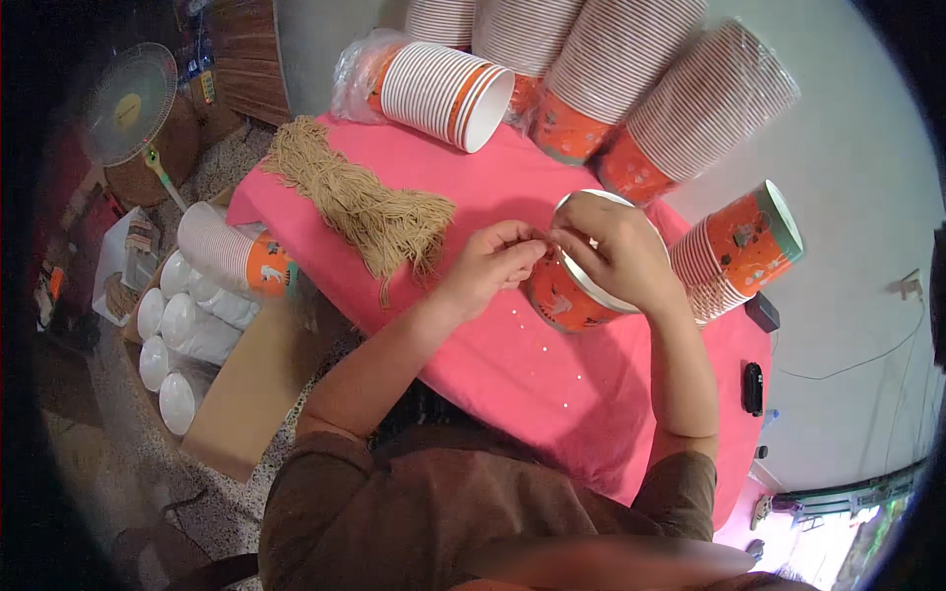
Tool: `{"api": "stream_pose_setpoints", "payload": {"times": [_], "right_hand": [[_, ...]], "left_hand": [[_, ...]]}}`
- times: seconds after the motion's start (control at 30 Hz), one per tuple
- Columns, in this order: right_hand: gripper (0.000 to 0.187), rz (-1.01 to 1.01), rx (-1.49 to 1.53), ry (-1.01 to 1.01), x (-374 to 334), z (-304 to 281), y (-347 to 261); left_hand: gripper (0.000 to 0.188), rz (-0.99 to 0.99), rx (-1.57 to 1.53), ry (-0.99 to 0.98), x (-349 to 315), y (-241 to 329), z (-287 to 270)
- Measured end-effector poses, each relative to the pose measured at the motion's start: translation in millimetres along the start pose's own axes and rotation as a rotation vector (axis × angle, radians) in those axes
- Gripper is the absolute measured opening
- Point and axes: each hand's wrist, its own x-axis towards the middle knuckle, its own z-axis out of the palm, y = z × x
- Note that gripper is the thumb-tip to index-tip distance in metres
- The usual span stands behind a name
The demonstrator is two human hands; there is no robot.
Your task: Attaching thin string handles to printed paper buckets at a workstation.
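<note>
Above the pink-covered table my two hands meet at the fingertips, beside the rim of an orange-and-white paper bucket (562,301). My left hand (498,258) is closed in a pinch at the bucket's left side. Over the bucket's mouth bends my right hand (619,244), its fingers also pinched, and it hides much of the rim. Whatever lies between the fingertips is too small to make out. A thick bundle of beige string (370,202) lies on the cloth to the left.
Small white dots (545,349) are scattered on the pink cloth (473,360). Tall stacks of paper buckets (616,84) stand at the back, and another stack (734,251) leans at the right. One stack (443,94) lies sideways. Left are a carton (251,379) and a fan (133,103).
</note>
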Motion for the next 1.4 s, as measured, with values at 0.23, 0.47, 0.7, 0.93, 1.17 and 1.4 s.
{"api": "stream_pose_setpoints", "payload": {"times": [0.23,0.47,0.7,0.93,1.17,1.4], "right_hand": [[0.015,0.026,-0.004,-0.008,0,6,1],[0.015,0.149,0.093,-0.031,-3,5,-1],[0.016,0.292,0.286,-0.137,-14,15,20],[0.024,0.410,0.499,-0.202,-14,19,28],[0.022,0.179,0.364,-0.008,-12,15,15],[0.007,0.264,0.510,0.040,-18,18,4]], "left_hand": [[0.005,-0.011,-0.108,-0.026,1,-2,-1],[0.008,-0.018,-0.044,0.008,1,-2,2],[0.008,0.412,0.478,0.110,-1,-10,5],[0.006,0.654,0.484,0.230,4,-17,12],[0.005,0.324,0.191,0.175,1,-7,10],[0.008,-0.088,-0.312,-0.041,1,2,5]]}}
